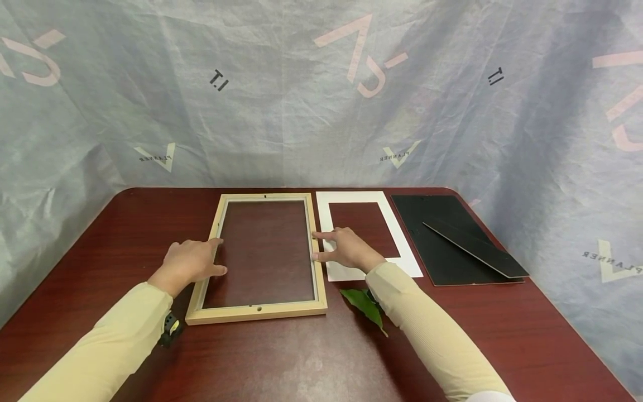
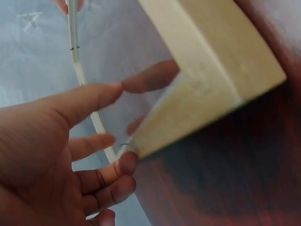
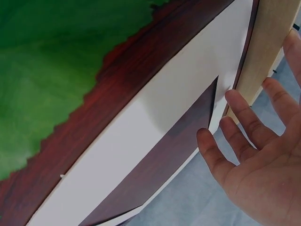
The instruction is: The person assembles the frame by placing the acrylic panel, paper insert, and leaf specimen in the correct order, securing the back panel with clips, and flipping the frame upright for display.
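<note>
A light wooden picture frame (image 1: 296,310) lies flat on the table, with a clear pane (image 1: 266,251) inside its rails. My left hand (image 1: 188,259) is at the left rail, thumb and forefinger reaching over it to the pane's edge. In the left wrist view the thumb (image 2: 96,99) meets its own reflection in the pane, and the other fingers are loosely bent by the rail. Spread fingers of my right hand (image 1: 346,248) reach the right rail, above a white mat (image 1: 369,269). In the right wrist view those fingers (image 3: 244,117) are extended and hold nothing.
Right of the mat lies a black backing board (image 1: 432,223) with its stand leg (image 1: 474,248) raised at an angle. A green leaf (image 1: 364,306) is under my right forearm, near the mat's front edge. Behind the table (image 1: 281,357) hangs a grey printed sheet (image 1: 281,111).
</note>
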Available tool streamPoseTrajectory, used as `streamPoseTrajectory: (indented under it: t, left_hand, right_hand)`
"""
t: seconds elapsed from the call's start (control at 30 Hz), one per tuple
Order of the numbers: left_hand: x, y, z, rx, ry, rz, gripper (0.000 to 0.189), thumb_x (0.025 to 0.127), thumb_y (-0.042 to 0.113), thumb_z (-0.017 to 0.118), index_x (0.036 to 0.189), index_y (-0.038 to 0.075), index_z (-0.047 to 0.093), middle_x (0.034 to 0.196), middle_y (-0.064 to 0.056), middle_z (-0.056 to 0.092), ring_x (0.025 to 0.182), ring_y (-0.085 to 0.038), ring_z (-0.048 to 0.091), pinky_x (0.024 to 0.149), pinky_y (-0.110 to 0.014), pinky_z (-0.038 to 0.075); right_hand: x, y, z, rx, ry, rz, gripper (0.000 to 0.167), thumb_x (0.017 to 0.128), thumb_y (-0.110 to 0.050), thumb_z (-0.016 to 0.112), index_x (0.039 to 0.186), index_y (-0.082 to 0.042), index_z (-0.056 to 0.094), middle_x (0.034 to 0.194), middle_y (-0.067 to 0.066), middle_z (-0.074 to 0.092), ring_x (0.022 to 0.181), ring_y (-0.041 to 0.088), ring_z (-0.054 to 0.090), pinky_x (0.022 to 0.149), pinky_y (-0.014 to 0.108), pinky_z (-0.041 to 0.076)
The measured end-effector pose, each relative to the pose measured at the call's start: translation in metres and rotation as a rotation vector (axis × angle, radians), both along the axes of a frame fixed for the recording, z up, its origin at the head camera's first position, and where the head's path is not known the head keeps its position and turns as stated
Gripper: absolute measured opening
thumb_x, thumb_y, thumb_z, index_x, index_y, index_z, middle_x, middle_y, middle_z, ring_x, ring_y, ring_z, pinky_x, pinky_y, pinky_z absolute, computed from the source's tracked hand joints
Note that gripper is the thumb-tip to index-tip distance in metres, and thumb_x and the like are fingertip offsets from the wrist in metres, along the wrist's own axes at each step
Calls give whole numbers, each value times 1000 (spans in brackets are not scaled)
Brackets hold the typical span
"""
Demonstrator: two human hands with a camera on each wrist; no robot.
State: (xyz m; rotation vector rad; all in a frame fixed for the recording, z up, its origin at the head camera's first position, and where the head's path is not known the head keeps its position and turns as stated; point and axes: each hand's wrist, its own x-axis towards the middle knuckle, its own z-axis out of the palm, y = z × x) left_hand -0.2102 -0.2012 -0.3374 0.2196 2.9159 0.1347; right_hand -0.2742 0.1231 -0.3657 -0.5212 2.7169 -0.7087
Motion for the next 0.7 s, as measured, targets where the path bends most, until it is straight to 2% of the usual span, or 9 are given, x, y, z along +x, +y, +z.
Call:
streamPoseTrajectory:
  t: [0.03, 0.13, 0.27, 0.37, 0.5, 0.7]
  left_hand:
    - [-1, -2, -1, 12, -6, -6, 72, 93, 37, 74, 146, -5, 49, 119, -26, 68, 108, -48, 62, 91, -62, 43]
    - [-3, -6, -4, 29, -22, -19, 70, 93, 38, 73, 148, 0, 50, 129, -27, 64, 113, -49, 60, 91, -63, 43]
    - [-5, -8, -6, 15, -22, -26, 72, 93, 41, 74, 148, 2, 50, 124, -25, 67, 104, -45, 63, 86, -58, 45]
    - [-5, -9, -7, 9, -21, -26, 73, 92, 42, 74, 148, 1, 49, 124, -26, 66, 103, -45, 63, 85, -57, 46]
    - [-6, -10, -7, 39, -22, -29, 74, 92, 41, 74, 148, 0, 49, 130, -30, 61, 115, -51, 57, 90, -63, 44]
    - [-7, -17, -7, 138, -14, -19, 76, 92, 36, 76, 149, -4, 45, 139, -39, 49, 127, -57, 46, 96, -70, 39]
  right_hand:
    - [0, 0, 0, 3, 1, 0, 67, 94, -40, 73, 154, -23, 48, 159, 24, 34, 151, 39, 24, 114, 55, 34]
    - [-1, -1, 0, 11, 6, 0, 67, 94, -40, 74, 154, -23, 49, 160, 24, 33, 151, 40, 24, 114, 56, 34]
    - [-1, -2, 1, 22, 10, 3, 67, 93, -41, 74, 153, -23, 49, 160, 24, 33, 151, 40, 23, 114, 56, 34]
    - [0, -2, 1, 30, 9, 3, 68, 93, -42, 74, 154, -24, 49, 160, 24, 33, 152, 39, 22, 114, 56, 34]
    - [0, -2, 2, 39, 8, -1, 68, 94, -42, 73, 154, -24, 48, 161, 24, 32, 152, 40, 21, 113, 57, 34]
    - [0, 0, 2, 55, 23, 14, 67, 94, -43, 72, 154, -24, 48, 160, 24, 34, 152, 39, 21, 115, 56, 32]
